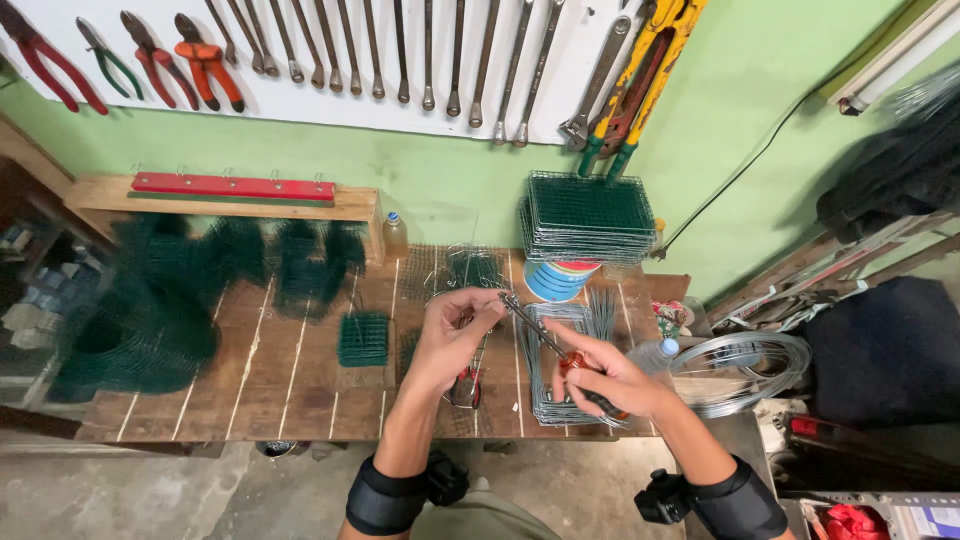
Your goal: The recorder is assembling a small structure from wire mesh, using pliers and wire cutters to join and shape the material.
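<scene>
Green wire mesh pinched in left hand | right hand grips pliers | risk: thin wire could slip, pricking fingers.

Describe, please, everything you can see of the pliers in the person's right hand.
The pliers are a slim tool with grey metal jaws and red and black handles. The right hand grips the handles, and the nose slants up and to the left, ending at the fingertips of the left hand. Whatever the tips pinch is too small to tell. The tool is held in the air above the wooden workbench, over a flat pile of wire mesh panels.
</scene>
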